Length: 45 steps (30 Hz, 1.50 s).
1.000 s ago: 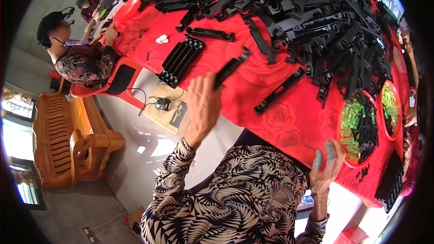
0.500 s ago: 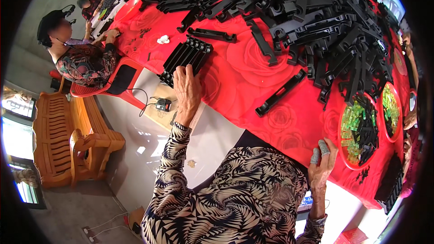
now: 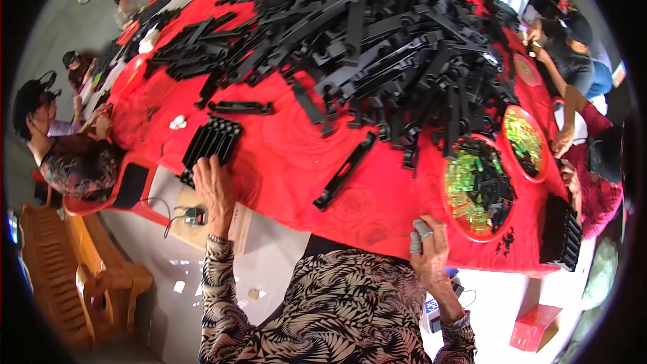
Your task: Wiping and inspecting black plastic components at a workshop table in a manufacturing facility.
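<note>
At the near left of the table stands a tight row of long black plastic pieces (image 3: 214, 137), side by side. Over its near end my left hand (image 3: 214, 192) is closed, fingers bent onto the pieces; the fingertips are partly hidden. My right hand (image 3: 431, 249) is at the table's front edge, holding nothing, with its fingers loosely bent and apart. Grey coverings wrap two of its fingers. Between my hands, a single black plastic piece (image 3: 345, 171) lies slantwise on the red tablecloth (image 3: 283, 192).
A large heap of black pieces (image 3: 404, 47) fills the far middle. At the right stand a red-rimmed bowl (image 3: 480, 238) of green and black parts and another bowl (image 3: 543, 174). Another black row (image 3: 561, 232) is at the right edge. Co-workers sit left and right, near a red chair (image 3: 131, 189).
The view has shifted, showing more of the far table and right side. My left hand stays on the row. My right hand stays by the table edge, its fingers more bent.
</note>
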Each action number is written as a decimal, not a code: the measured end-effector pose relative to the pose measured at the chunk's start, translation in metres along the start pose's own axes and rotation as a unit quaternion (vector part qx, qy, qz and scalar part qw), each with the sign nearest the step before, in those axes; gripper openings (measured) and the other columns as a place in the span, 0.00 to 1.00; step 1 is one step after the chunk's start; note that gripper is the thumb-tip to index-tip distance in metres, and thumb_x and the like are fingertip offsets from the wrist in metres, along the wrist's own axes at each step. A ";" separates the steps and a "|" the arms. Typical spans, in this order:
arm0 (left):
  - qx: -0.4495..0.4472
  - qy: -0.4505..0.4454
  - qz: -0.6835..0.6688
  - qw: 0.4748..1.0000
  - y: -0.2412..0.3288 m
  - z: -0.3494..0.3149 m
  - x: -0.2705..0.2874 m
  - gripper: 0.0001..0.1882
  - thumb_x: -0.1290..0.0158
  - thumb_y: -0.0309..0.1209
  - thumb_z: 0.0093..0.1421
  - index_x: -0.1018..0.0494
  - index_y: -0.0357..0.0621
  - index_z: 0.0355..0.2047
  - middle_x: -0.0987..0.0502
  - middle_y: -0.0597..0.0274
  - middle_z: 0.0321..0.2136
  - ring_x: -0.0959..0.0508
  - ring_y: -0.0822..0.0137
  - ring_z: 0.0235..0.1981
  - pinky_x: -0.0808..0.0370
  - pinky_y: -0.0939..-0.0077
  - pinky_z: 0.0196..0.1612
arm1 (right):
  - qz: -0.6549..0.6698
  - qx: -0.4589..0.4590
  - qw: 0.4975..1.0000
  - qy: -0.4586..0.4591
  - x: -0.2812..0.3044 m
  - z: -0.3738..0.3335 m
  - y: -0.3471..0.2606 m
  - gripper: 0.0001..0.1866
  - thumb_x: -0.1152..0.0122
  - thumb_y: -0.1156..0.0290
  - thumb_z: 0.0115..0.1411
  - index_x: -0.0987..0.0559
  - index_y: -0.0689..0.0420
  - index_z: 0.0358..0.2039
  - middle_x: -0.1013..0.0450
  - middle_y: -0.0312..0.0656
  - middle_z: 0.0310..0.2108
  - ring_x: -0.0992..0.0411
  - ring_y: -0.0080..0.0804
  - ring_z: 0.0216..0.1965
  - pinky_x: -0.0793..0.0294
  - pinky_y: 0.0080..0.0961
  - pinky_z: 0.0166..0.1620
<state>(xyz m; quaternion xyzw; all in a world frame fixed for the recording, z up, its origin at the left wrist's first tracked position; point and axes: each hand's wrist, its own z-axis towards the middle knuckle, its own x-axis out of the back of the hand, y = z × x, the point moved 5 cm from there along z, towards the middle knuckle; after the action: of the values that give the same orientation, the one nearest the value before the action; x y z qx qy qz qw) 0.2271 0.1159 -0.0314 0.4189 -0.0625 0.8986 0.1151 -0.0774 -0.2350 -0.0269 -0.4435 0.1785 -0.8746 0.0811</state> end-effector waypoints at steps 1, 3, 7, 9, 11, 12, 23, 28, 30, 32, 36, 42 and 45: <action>0.013 -0.022 0.000 1.000 -0.001 0.000 -0.001 0.14 0.39 0.29 0.51 0.29 0.44 0.37 0.31 0.53 0.37 0.29 0.51 0.42 0.31 0.57 0.42 | 0.000 -0.006 1.000 0.000 0.001 -0.001 0.002 0.15 0.37 0.82 0.53 0.22 0.66 0.43 0.28 0.52 0.47 0.28 0.53 0.42 0.25 0.43 0.43; 0.004 -0.016 0.006 1.000 0.002 0.002 -0.004 0.15 0.39 0.29 0.52 0.29 0.43 0.39 0.31 0.53 0.38 0.30 0.52 0.41 0.31 0.57 0.43 | 0.007 -0.014 1.000 -0.003 0.000 -0.004 0.006 0.15 0.37 0.83 0.52 0.22 0.65 0.43 0.27 0.52 0.46 0.28 0.51 0.41 0.25 0.42 0.43; 0.004 -0.002 -0.004 1.000 0.005 0.004 0.003 0.14 0.39 0.28 0.51 0.29 0.42 0.38 0.31 0.53 0.37 0.29 0.52 0.41 0.32 0.58 0.42 | 0.007 -0.010 1.000 0.005 0.001 -0.004 0.005 0.14 0.38 0.83 0.52 0.22 0.66 0.42 0.27 0.53 0.46 0.28 0.53 0.40 0.26 0.43 0.42; 0.003 0.009 -0.004 1.000 0.004 0.004 0.004 0.14 0.39 0.29 0.51 0.29 0.42 0.37 0.31 0.53 0.37 0.29 0.52 0.40 0.32 0.58 0.42 | 0.005 -0.011 1.000 0.000 0.002 -0.002 0.003 0.14 0.38 0.83 0.52 0.22 0.66 0.41 0.27 0.53 0.46 0.28 0.53 0.40 0.26 0.44 0.42; 0.001 0.020 -0.001 1.000 0.000 0.004 0.003 0.14 0.39 0.29 0.51 0.29 0.42 0.36 0.31 0.53 0.36 0.30 0.52 0.40 0.32 0.58 0.42 | 0.005 -0.011 1.000 -0.003 0.001 -0.003 0.003 0.14 0.38 0.83 0.52 0.22 0.66 0.41 0.27 0.53 0.47 0.28 0.53 0.40 0.26 0.44 0.42; 0.001 0.016 0.001 1.000 0.000 0.004 0.003 0.14 0.39 0.29 0.51 0.29 0.42 0.36 0.31 0.54 0.36 0.30 0.52 0.40 0.32 0.58 0.42 | 0.005 -0.011 1.000 -0.004 0.001 -0.003 0.003 0.14 0.38 0.83 0.52 0.22 0.66 0.41 0.27 0.53 0.47 0.28 0.53 0.40 0.26 0.44 0.42; 0.007 -0.011 -0.001 1.000 -0.002 0.002 0.000 0.11 0.41 0.31 0.54 0.28 0.43 0.37 0.30 0.55 0.34 0.29 0.52 0.40 0.32 0.57 0.43 | -0.007 -0.010 1.000 -0.008 0.000 -0.002 0.002 0.13 0.39 0.81 0.53 0.22 0.68 0.41 0.27 0.52 0.46 0.28 0.54 0.40 0.27 0.44 0.43; -0.025 0.010 -0.093 0.995 0.022 0.003 0.026 0.10 0.41 0.31 0.59 0.27 0.40 0.37 0.28 0.53 0.34 0.28 0.52 0.37 0.31 0.58 0.41 | -0.018 0.008 1.000 -0.001 -0.001 -0.003 -0.001 0.13 0.39 0.82 0.52 0.22 0.68 0.40 0.27 0.52 0.45 0.29 0.52 0.39 0.26 0.43 0.41; 0.010 -0.042 -0.269 0.962 0.043 -0.003 0.040 0.09 0.42 0.30 0.61 0.25 0.37 0.37 0.26 0.52 0.33 0.26 0.54 0.36 0.29 0.62 0.41 | -0.016 0.000 1.000 -0.004 -0.002 0.000 0.002 0.13 0.38 0.82 0.51 0.22 0.68 0.39 0.27 0.51 0.45 0.28 0.52 0.39 0.26 0.42 0.41; 0.081 -0.134 -0.453 0.878 0.070 -0.013 0.050 0.10 0.41 0.29 0.62 0.24 0.34 0.39 0.25 0.54 0.35 0.25 0.62 0.37 0.28 0.68 0.41 | -0.022 0.005 1.000 -0.007 -0.004 -0.003 0.004 0.13 0.38 0.83 0.51 0.22 0.69 0.39 0.27 0.51 0.45 0.28 0.51 0.40 0.26 0.42 0.41; -0.033 -0.188 -0.496 0.847 0.131 -0.030 0.071 0.30 0.31 0.43 0.50 0.26 0.34 0.46 0.25 0.52 0.37 0.25 0.57 0.38 0.27 0.66 0.41 | -0.017 0.006 1.000 -0.011 -0.004 -0.004 0.005 0.10 0.40 0.84 0.47 0.24 0.69 0.33 0.27 0.52 0.45 0.29 0.52 0.41 0.26 0.42 0.42; -0.109 -0.184 -0.352 0.911 0.170 -0.041 0.069 0.32 0.32 0.44 0.50 0.28 0.35 0.48 0.28 0.50 0.37 0.27 0.49 0.39 0.28 0.58 0.40 | -0.009 0.006 1.000 -0.011 -0.007 -0.004 0.006 0.14 0.40 0.83 0.42 0.24 0.69 0.34 0.28 0.53 0.47 0.29 0.54 0.42 0.27 0.44 0.43; -0.118 -0.180 -0.346 0.913 0.175 -0.046 0.061 0.24 0.35 0.35 0.52 0.27 0.36 0.45 0.28 0.51 0.34 0.26 0.50 0.37 0.27 0.60 0.38 | -0.011 0.005 1.000 -0.024 -0.006 -0.006 0.005 0.19 0.40 0.82 0.40 0.23 0.69 0.37 0.28 0.52 0.48 0.29 0.54 0.43 0.27 0.45 0.44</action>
<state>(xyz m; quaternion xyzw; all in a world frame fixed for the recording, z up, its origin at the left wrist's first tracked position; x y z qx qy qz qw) 0.1096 -0.0344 -0.0167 0.5525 -0.0388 0.6981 0.4537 -0.0787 -0.2370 -0.0363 -0.4662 0.1676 -0.8652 0.0780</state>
